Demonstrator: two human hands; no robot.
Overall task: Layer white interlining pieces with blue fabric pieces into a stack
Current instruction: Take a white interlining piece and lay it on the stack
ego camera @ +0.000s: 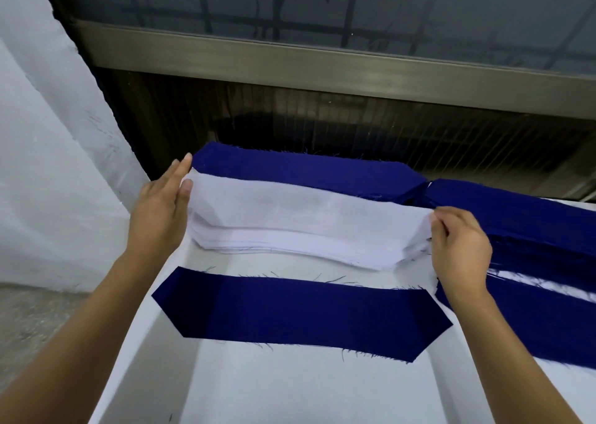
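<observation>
- While your left hand [161,210] and right hand [461,249] pinch the ends of the top interlining sheet [306,204], expect it limp and light.
- Hold at the ends; the middle will likely sag.

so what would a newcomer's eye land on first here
The deep blue fabric piece stands out most, lying flat on the white table nearest the camera, its edges frayed. Just behind it, the left hand and right hand pinch the two ends of the top white interlining piece on a white stack. More blue fabric lies beyond that stack and off to the right.
</observation>
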